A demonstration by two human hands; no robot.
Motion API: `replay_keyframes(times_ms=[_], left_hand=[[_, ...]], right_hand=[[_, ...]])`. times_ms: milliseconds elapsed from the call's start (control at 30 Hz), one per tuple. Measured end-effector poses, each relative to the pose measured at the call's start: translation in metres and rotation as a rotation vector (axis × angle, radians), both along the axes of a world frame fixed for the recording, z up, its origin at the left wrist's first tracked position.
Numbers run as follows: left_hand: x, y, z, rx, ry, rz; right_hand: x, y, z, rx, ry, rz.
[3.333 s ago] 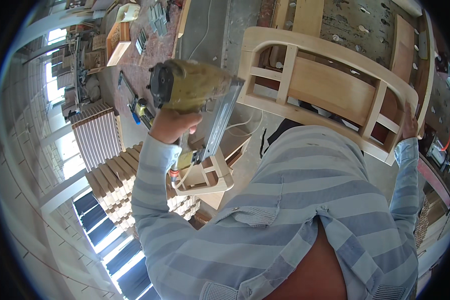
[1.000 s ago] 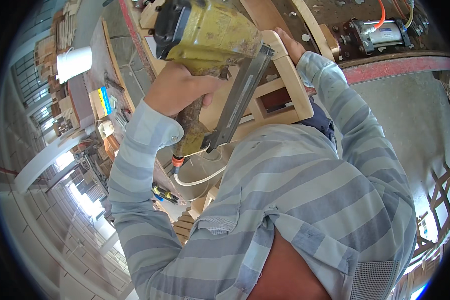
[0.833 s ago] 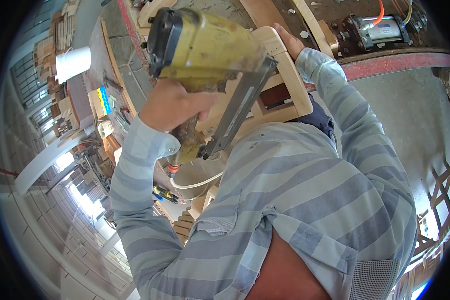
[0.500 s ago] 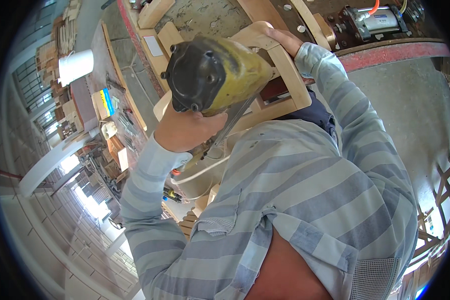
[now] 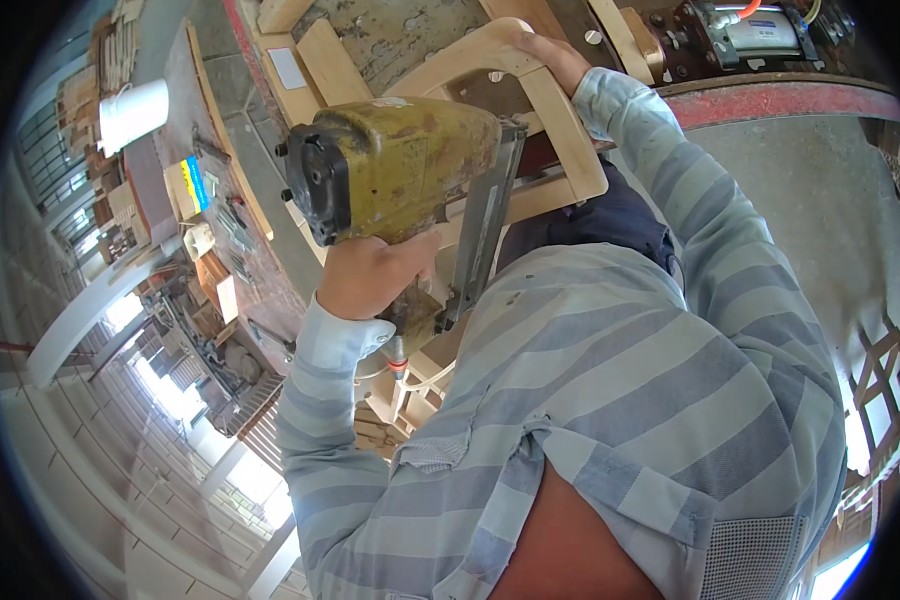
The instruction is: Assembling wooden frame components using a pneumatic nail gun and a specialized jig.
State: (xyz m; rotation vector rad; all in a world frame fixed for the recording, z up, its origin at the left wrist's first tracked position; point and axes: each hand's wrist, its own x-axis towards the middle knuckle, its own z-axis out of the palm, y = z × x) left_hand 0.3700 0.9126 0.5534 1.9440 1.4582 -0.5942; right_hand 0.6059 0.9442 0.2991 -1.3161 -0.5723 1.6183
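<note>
My left hand (image 5: 372, 274) is wrapped round the handle of a yellow nail gun (image 5: 410, 165) with a black end cap. The gun lies on its side, cap to the left, its nose against or close to the near-right part of a wooden frame (image 5: 562, 130); I cannot tell whether they touch. Its long grey magazine (image 5: 482, 225) slants down toward my shirt. My right hand (image 5: 558, 62) grips the frame's rounded far corner, fingers partly hidden by the wood. The gun covers much of the frame's left side. An air hose fitting (image 5: 398, 358) hangs below the handle.
A red-edged workbench (image 5: 770, 110) curves behind the frame and carries a pneumatic cylinder (image 5: 765, 38) at far right. More wooden pieces (image 5: 332, 62) lie at far left. A white bucket (image 5: 135, 113) stands on a side table, with a cardboard box (image 5: 183, 188) nearer.
The nail gun has turned from cap-up to lying sideways, and its magazine now shows plainly. My left hand turned with it. The frame and my right hand have shifted slightly left.
</note>
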Motion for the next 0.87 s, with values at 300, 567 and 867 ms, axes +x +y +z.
replay_keyframes(times_ms=[300,567,867], left_hand=[[0.011,-0.018,0.016,0.52,-0.258,-1.107],[0.07,-0.03,0.024,0.182,-0.271,-0.635],[0.106,-0.04,0.046,0.03,0.058,-0.511]], right_hand=[[0.001,-0.006,-0.002,0.014,-0.034,-0.01],[0.009,-0.028,0.057,-0.11,-0.177,-0.052],[-0.014,0.159,-0.262,0.52,-0.163,0.144]])
